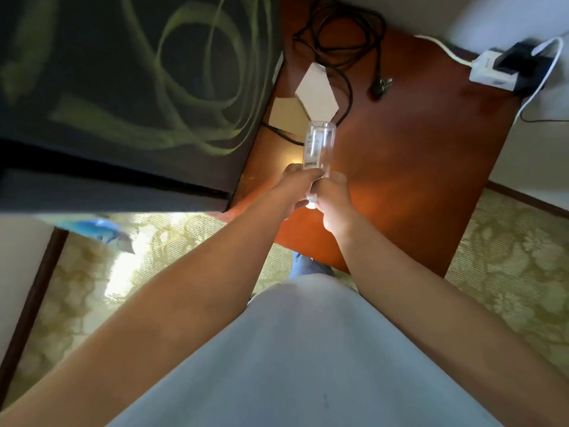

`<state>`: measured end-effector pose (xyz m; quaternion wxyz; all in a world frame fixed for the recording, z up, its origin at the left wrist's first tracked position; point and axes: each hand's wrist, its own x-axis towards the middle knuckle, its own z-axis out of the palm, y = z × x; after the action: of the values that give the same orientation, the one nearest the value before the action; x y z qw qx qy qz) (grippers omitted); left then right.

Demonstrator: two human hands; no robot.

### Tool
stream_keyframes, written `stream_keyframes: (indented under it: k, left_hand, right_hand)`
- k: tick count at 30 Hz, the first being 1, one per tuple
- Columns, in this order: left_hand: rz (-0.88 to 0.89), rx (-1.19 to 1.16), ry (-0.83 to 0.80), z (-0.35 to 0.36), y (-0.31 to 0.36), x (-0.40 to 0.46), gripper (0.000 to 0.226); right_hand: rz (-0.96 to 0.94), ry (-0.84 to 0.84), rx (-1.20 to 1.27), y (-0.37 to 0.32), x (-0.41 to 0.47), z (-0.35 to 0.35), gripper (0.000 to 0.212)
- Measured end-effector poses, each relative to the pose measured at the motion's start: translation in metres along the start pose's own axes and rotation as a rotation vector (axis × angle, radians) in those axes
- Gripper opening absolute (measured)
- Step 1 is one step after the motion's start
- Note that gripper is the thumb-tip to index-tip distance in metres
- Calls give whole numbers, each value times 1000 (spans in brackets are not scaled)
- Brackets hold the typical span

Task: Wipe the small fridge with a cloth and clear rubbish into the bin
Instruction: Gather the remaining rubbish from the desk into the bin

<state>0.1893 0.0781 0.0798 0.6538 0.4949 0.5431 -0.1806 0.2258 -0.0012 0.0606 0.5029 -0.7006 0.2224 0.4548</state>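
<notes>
Fridge (pixel 123 87): dark top with green swirls, cut off at left edge.
Blue object (pixel 104 231): blurred on carpet, unidentifiable.
Left hand (pixel 297 189): curled round clear bottle (pixel 318 146), held above the bench (pixel 415 143).
Right hand (pixel 332 204): gripping bottle's lower end; cap hidden.
Power strip (pixel 489 69): far right.

The person wears a pale grey-blue top (pixel 308 359) that fills the lower middle of the view. Both forearms are bare, without sleeves. Below, a bit of blue jeans (pixel 303 266) shows
</notes>
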Motion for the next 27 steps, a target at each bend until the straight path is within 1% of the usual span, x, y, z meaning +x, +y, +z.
stream_keyframes:
  k: [1,2,3,4,6,8,9,11,12,13,16,18,20,21,23,27]
  left_hand:
    - [5,-5,-4,-7,-10,-8,43]
    - [5,-9,-5,-15,-21,-17,44]
    - [9,-19,-9,-23,-34,-27,45]
    - [11,-34,-18,-32,-46,-37,47]
    - [31,-67,-29,-53,-74,-60,51]
    - [47,-111,-53,-76,-107,-85,55]
    - [49,-148,-62,-89,-125,-95,57]
    - [35,-259,-78,-116,-163,-112,70]
    - [20,-330,-81,-131,-182,-119,77]
    - [15,-398,-81,-147,-198,-127,78]
    - [46,-582,-80,-198,-236,-149,58]
    - [59,-644,-47,-230,-254,-162,44]
    - [78,-734,17,-257,-272,-173,28]
    - [90,-771,56,-270,-281,-176,23]
    - [119,-856,102,-292,-297,-180,22]
    - [156,-1044,160,-330,-326,-179,29]
  right_hand:
    - [-15,-6,-18,16,2,4,54]
    - [-30,-11,-23,33,6,9,58]
    - [-40,-23,-21,50,5,14,56]
    - [-42,-29,-10,62,-5,19,53]
    - [-30,-32,-18,70,-64,32,41]
    - [-50,-13,-38,88,-105,47,22]
    - [-63,-16,-48,100,-121,55,17]
    - [-53,-10,-87,129,-144,72,23]
    - [-31,-11,-97,144,-155,83,21]
    - [-18,-20,-92,158,-165,95,19]
    - [23,-50,-87,193,-191,130,21]
    - [53,-68,-85,207,-207,154,24]
    - [35,-108,-131,217,-220,179,25]
    - [23,-131,-160,221,-226,192,26]
    - [9,-183,-215,226,-238,216,26]
    - [-31,-331,-293,238,-253,259,22]
